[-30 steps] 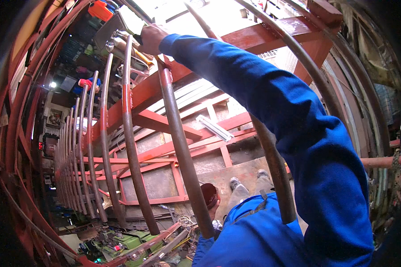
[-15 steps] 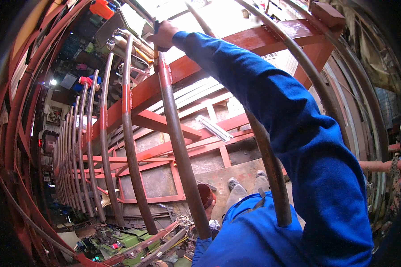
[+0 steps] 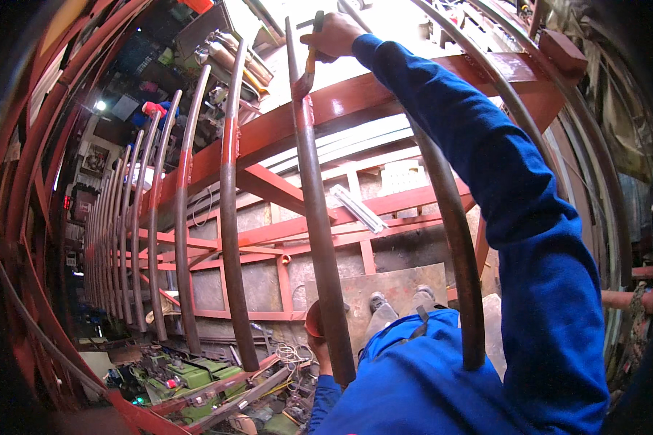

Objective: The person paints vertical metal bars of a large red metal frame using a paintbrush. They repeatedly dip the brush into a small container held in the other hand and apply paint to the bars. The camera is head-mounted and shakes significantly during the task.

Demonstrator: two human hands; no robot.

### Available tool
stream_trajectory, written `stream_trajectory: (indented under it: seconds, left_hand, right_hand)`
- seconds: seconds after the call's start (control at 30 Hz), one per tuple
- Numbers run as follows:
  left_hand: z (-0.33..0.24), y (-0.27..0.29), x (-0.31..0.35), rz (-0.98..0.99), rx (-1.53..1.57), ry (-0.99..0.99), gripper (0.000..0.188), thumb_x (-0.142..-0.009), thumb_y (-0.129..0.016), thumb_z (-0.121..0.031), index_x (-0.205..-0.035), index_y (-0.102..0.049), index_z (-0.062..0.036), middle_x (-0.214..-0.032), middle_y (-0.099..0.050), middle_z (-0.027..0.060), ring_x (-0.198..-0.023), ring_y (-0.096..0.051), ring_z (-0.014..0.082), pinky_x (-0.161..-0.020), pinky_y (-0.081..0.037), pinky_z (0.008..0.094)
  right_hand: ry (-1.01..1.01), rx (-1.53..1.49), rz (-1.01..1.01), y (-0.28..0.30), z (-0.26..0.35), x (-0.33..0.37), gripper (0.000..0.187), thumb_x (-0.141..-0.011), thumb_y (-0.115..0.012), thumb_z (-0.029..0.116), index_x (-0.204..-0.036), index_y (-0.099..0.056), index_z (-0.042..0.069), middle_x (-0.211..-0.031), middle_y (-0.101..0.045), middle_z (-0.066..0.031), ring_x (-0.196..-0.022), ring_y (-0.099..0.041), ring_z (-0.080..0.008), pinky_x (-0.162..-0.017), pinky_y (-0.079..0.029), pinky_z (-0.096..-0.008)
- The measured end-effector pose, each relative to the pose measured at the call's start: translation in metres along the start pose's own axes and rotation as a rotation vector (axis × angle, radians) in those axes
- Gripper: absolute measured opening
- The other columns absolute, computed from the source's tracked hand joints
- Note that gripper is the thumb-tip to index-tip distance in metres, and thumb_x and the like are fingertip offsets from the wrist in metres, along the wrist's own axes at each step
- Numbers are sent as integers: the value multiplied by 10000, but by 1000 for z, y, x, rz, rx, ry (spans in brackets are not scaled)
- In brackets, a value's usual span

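Observation:
My right hand point(image 3: 339, 35) reaches far forward and is closed around a paintbrush point(image 3: 310, 65). The brush points down, its bristles against a brown metal pipe point(image 3: 315, 196) just above where it meets a red-painted beam point(image 3: 363, 100). Red paint covers a short stretch of that pipe at the joint. Down by my waist, my left hand point(image 3: 321, 354) is wrapped round a small red paint pot point(image 3: 315, 319), partly hidden behind the same pipe. What is inside the pot does not show clearly.
More upright pipes point(image 3: 230, 210) stand in a row to the left along the beam; another pipe point(image 3: 450, 232) rises between my body and right arm. Red frames point(image 3: 290, 283) lie on the floor beyond. Green machinery point(image 3: 196, 373) and cables sit at lower left. A person point(image 3: 152, 109) is at far left.
The view has shifted, and the pipes appear further right. My right hand with the paintbrush is still at the same pipe. My left hand and the pot show more clearly.

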State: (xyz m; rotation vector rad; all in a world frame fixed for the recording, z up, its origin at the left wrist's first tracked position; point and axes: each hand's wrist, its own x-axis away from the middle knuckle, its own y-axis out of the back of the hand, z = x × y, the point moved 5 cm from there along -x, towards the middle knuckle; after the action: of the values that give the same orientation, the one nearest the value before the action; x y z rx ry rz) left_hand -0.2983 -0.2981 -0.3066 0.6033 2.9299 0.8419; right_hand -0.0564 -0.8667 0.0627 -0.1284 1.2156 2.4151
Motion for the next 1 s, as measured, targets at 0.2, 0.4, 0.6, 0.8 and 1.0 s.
stream_trajectory:
  seconds: [0.2, 0.4, 0.6, 0.8, 1.0]
  left_hand:
    - [72, 8, 17, -91, 198, 16, 812, -658, -810, -44, -1341, -370, -41, -1283, -506, 106, -1193, -481, 216, -1043, -348, 391]
    - [105, 1, 9, -16, 278, -27, 825, -642, -812, -4, -1341, -374, -44, -1301, -498, 105, -1215, -470, 208, -1044, -358, 378]
    - [56, 11, 4, -107, 189, -152, 661, -681, -801, -54, -1253, -472, -20, -1169, -593, 120, -1055, -580, 220, -905, -466, 351]
    - [36, 13, -5, -78, 401, -82, 597, -692, -795, -59, -1214, -509, -13, -1121, -631, 118, -1006, -619, 218, -872, -492, 343]
    - [37, 23, -12, -44, 609, 137, 653, -659, -829, -76, -1212, -486, -16, -1120, -624, 117, -1010, -616, 213, -881, -486, 339]
  right_hand:
    - [86, 105, -69, 7, 34, 17, 186, -862, -592, 318, -948, -669, 172, -680, -644, -21, -588, -643, -165, -574, -540, -302]
    - [123, -70, -133, 7, 42, 16, 311, -783, -664, 290, -672, -668, -1, -594, -637, -146, -491, -623, -229, -542, -512, -347]
    - [375, 167, -242, -26, 85, 12, 350, -700, -688, 314, -661, -635, -30, -660, -625, -206, -661, -643, -351, -643, -518, -418]
    - [365, 88, -251, -18, 120, 15, 385, -743, -677, 376, -677, -661, -3, -610, -625, -155, -597, -639, -303, -637, -519, -386]
    - [15, -26, -194, -26, 79, 9, 413, -775, -648, 450, -643, -693, 62, -621, -658, -69, -551, -640, -191, -560, -515, -340]
